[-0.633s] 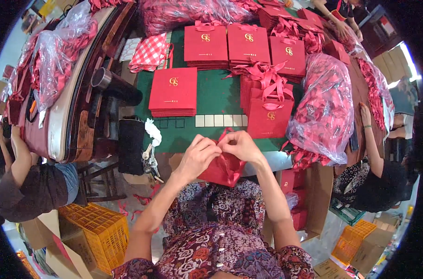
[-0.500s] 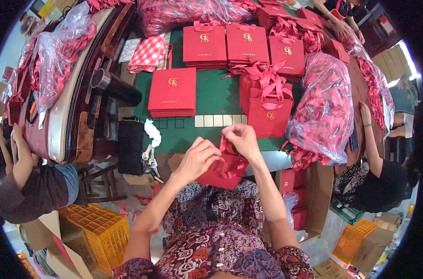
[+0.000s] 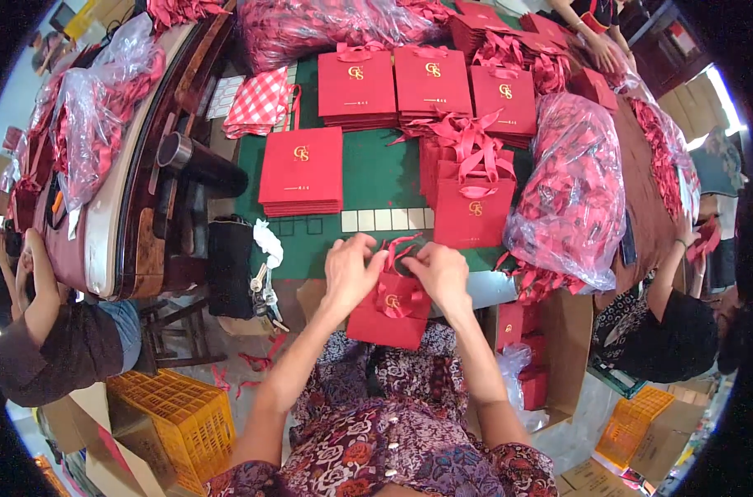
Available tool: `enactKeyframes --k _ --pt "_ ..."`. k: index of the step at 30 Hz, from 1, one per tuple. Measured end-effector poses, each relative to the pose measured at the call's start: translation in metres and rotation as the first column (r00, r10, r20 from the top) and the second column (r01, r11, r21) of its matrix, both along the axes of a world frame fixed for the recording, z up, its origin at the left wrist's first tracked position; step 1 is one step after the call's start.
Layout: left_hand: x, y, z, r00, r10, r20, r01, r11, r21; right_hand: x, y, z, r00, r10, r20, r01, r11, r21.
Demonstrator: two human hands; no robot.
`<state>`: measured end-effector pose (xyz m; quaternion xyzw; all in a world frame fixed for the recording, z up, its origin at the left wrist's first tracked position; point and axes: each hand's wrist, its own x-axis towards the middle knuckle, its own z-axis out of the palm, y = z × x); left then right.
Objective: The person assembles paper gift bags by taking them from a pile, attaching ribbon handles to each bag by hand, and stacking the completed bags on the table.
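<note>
A small red paper gift bag (image 3: 387, 325) with a gold emblem rests against my lap at the table's near edge, tilted toward me. Red ribbon (image 3: 399, 246) rises in a loose loop from its top, and more ribbon hangs over its front. My left hand (image 3: 351, 269) is closed at the bag's upper left, thumb and fingers pinching the ribbon. On the other side my right hand (image 3: 440, 273) pinches the ribbon near the bag's upper right. The ribbon's parts under my fingertips are partly hidden.
Stacks of finished-looking red bags (image 3: 301, 170) stand on the green table (image 3: 376, 178). A plastic sack of red ribbons (image 3: 568, 190) lies at right. A dark tumbler (image 3: 201, 164) and keys (image 3: 263, 286) are at left. Co-workers sit on both sides; an open carton (image 3: 571, 356) stands lower right.
My hands have spread apart, the left one shifting left and the right one slightly down. The bag sits lower with its emblem showing. A co-worker at right now holds up a red item.
</note>
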<state>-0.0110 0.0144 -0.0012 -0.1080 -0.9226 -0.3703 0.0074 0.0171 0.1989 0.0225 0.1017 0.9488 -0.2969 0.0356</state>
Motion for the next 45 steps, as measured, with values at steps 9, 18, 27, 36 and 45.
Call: enactKeyframes --k 9,18,27,36,45 --pt "0.006 0.013 -0.022 0.995 0.103 0.014 -0.103 0.993 0.049 0.006 0.005 -0.019 0.986 -0.051 -0.157 -0.018 0.912 -0.41" --pt "0.024 0.028 -0.009 0.992 0.122 -0.006 -0.113 0.93 0.35 0.006 -0.006 -0.017 0.983 -0.078 -0.163 -0.055 0.729 -0.682" --pt "0.025 0.026 -0.002 0.992 0.038 -0.119 0.0 0.952 0.306 0.004 0.006 -0.028 0.996 -0.027 -0.088 -0.048 0.671 -0.74" --pt "0.05 -0.011 -0.001 0.911 -0.297 0.285 0.107 0.839 0.533 -0.007 0.025 -0.019 0.961 -0.265 -0.077 0.064 0.484 -0.873" --pt "0.092 -0.01 0.03 0.917 -0.31 0.251 0.159 0.861 0.482 -0.034 0.035 0.005 0.867 -0.395 -0.304 0.016 0.632 -0.775"
